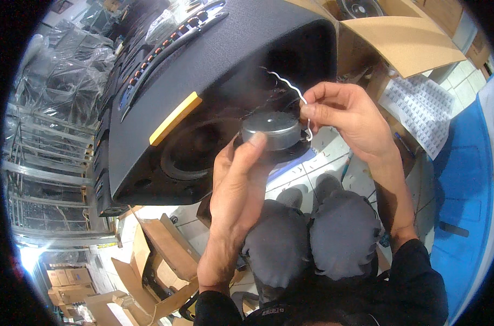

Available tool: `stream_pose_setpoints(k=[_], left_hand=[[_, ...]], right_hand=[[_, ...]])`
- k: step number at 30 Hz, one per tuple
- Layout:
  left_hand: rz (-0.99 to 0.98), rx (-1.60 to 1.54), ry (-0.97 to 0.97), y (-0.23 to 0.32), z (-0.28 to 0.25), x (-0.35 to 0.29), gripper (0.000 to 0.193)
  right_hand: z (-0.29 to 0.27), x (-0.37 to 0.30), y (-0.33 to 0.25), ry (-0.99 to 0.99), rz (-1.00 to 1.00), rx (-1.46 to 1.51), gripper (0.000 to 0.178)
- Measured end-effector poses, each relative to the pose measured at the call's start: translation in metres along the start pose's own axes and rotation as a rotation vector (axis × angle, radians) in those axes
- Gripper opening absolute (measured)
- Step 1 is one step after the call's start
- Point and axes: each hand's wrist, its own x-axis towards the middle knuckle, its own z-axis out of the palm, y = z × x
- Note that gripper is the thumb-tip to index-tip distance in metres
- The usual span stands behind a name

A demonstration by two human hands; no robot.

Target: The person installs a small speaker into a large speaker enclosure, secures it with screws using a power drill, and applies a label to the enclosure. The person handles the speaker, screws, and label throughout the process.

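My left hand [237, 182] is closed round a small speaker driver [277, 137], its round silver magnet facing up and its black rim below. Between the thumb and fingers of my right hand [342, 111] is a twisted white wire [287, 83]. One end of this wire reaches the driver's side near its terminals; the other runs into the dark front of a large black speaker cabinet [219, 70]. A big round cone [195, 149] shows in the cabinet's front, left of my left hand. A yellow strip [176, 118] lies on the cabinet's edge.
An open cardboard box [404, 43] with another speaker stands at the far right. A printed sheet [418, 111] hangs beside it. To the right is a blue surface [461, 201]. Metal rails [46, 174] and plastic-wrapped goods [67, 76] fill the left. Torn cardboard [168, 250] lies lower left.
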Motion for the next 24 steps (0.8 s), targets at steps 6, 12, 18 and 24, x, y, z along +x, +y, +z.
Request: stream_pose_setpoints(k=[6, 12, 18, 24], left_hand=[[-0.122, -0.162, 0.066, 0.003, 0.002, 0.001, 0.051], [-0.139, -0.28, -0.031, 0.004, 0.009, 0.004, 0.053], [-0.261, -0.399, -0.099, 0.004, 0.005, 0.009, 0.052], [-0.337, -0.458, -0.075, 0.003, 0.003, 0.01, 0.05]], right_hand=[[0.001, -0.006, -0.008, -0.076, -0.015, -0.029, 0.023], [0.006, -0.004, -0.002, -0.136, -0.144, 0.04, 0.025], [0.008, -0.009, 0.0, -0.104, -0.32, -0.157, 0.023], [0.003, 0.007, 0.011, -0.105, -0.84, -0.569, 0.024]])
